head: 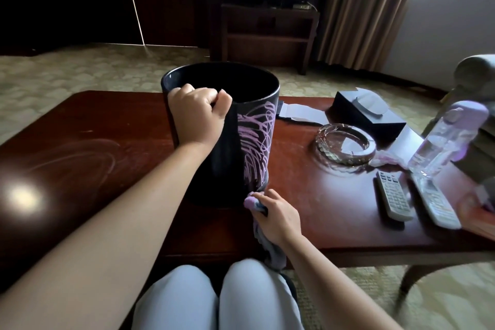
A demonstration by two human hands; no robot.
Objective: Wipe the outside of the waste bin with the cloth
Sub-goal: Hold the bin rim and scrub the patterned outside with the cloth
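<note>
- Left hand (197,115) is clamped in a fist over the near rim of the waste bin (227,147), fingers curled inside the opening, knuckles up.
- Right hand (278,215) is down low, fingers pinched tight around a bunched cloth (254,202), pressing it against the bin's lower right side, right where the wall meets the table (88,126).
- That cloth is grey with a lilac end poking out above the thumb; its loose tail hangs off the table's near edge, down toward the person's knees.
- Black bin stands upright at the middle of the table, close to the near edge, with purple scribble marks (255,139) all over its right flank.
- Over toward the right end: a glass ashtray (345,146), just apart from the bin.
- Behind it, by the far edge, a dark tissue box (369,112).
- Near the right edge, a clear bottle (444,139) with a lilac top stands upright.
- Two remotes (393,198) lie side by side at the bottle's foot, pointing toward the near edge.
- Bright glare sits on the table's left end.
</note>
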